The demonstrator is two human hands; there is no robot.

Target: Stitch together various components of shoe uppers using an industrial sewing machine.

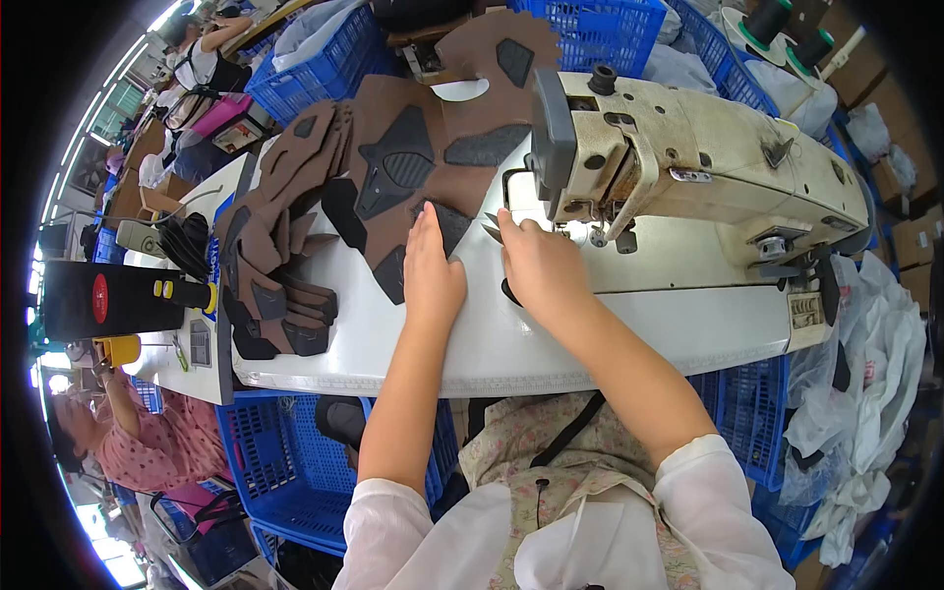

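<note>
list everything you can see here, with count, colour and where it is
sewing machine: one, cream, worn, right on the table
table: one, white, centre
shoe pieces: a pile, count unclear, brown with black patches, left on the table
large brown piece: one, brown and black, under the left hand
blue crates: several, under and behind the table
thread cones: two, dark, top right
plastic bags: a heap, clear and white, far right
person: one, pink top, lower left
left hand: flat on the large brown piece
right hand: flat by the needle
</note>
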